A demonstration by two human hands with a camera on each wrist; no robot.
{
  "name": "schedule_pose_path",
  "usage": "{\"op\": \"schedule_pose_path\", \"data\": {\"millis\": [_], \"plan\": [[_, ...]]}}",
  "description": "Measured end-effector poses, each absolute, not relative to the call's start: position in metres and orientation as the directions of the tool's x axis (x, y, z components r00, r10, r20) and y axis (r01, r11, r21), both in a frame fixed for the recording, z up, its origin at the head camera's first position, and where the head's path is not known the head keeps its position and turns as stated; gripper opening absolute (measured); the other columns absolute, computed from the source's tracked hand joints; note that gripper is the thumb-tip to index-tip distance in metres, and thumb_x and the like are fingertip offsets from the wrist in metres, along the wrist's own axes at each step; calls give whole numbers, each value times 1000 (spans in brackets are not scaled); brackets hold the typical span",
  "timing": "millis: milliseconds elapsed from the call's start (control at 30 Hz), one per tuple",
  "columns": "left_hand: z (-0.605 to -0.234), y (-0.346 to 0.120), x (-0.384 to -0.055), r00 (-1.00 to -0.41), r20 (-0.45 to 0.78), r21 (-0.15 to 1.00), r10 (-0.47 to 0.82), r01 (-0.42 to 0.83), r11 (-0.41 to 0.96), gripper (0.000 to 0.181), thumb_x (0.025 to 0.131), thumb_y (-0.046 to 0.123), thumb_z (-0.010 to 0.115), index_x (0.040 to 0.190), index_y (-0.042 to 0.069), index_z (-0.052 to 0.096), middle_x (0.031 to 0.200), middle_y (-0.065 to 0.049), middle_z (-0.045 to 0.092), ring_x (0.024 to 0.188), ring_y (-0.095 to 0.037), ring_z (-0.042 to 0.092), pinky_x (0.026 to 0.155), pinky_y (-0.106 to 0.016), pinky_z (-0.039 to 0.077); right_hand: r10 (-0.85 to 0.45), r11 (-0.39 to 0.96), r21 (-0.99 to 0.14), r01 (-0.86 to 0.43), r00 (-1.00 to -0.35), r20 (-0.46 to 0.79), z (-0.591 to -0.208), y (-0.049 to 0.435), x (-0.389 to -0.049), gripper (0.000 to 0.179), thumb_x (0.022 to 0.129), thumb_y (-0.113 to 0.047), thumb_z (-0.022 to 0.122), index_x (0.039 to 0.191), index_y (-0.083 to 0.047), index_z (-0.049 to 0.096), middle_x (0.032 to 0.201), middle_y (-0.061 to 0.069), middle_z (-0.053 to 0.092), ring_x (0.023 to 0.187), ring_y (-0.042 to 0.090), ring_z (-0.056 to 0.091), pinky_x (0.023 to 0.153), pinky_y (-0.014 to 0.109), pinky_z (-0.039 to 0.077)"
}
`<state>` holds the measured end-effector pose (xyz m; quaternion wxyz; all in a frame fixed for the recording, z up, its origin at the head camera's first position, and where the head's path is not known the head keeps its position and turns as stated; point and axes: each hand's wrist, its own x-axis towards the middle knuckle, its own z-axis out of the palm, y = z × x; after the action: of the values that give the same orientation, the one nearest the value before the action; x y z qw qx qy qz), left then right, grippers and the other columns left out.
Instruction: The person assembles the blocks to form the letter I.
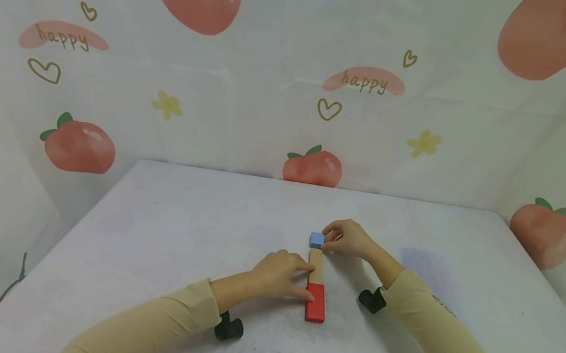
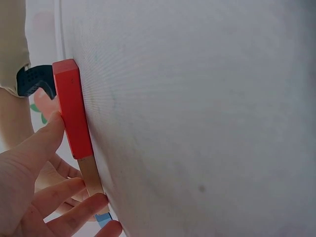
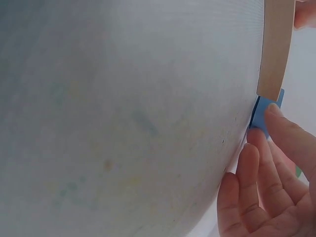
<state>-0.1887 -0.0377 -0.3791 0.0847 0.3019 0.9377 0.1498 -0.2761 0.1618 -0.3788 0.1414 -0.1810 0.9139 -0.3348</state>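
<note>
A red rectangular block, a plain wooden strip and a small blue block lie in a row on the table, running away from me. On the row's left side is my left hand, fingers spread. Its thumb touches the red block, and its fingertips rest against the wooden strip. My right hand pinches the blue block between thumb and index finger at the far end. In the right wrist view, the blue block sits against the end of the wooden strip.
The white table reaches back to a patterned curtain with fruit prints. Black wrist mounts hang beneath both sleeves. A thin dark cord runs by the table's left edge.
</note>
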Motion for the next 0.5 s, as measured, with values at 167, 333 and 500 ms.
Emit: {"op": "schedule_pose_path", "data": {"millis": [167, 333, 500], "plan": [[-379, -38, -189, -802, -66, 329, 593, 544, 772, 59, 76, 48, 72, 125, 17, 61, 122, 1, 65, 112, -19, 58, 93, -33, 47, -430, 710, -659, -247, -894, -129, -379, 162, -276, 34, 80, -14, 72, 107, 3, 63, 89, 14, 71, 79, 15, 63, 69, 25, 53], [-379, -38, -189, -803, -72, 335, 591, 539, 773, 59, 76, 48, 72, 125, 17, 61, 122, 1, 65, 111, -19, 58, 93, -33, 48, -423, 719, -651, -241, -896, -135, -380, 162, -277, 34, 80, -15, 72, 108, 2, 63, 90, 14, 70, 79, 15, 62, 70, 26, 54], [-379, -38, -189, -803, -69, 342, 592, 538, 770, 59, 76, 48, 72, 125, 16, 61, 122, 1, 65, 112, -19, 59, 92, -33, 48, -422, 722, -650, -238, -896, -140, -380, 161, -277, 34, 80, -15, 72, 108, 2, 63, 90, 14, 70, 77, 14, 62, 69, 25, 54]]}}
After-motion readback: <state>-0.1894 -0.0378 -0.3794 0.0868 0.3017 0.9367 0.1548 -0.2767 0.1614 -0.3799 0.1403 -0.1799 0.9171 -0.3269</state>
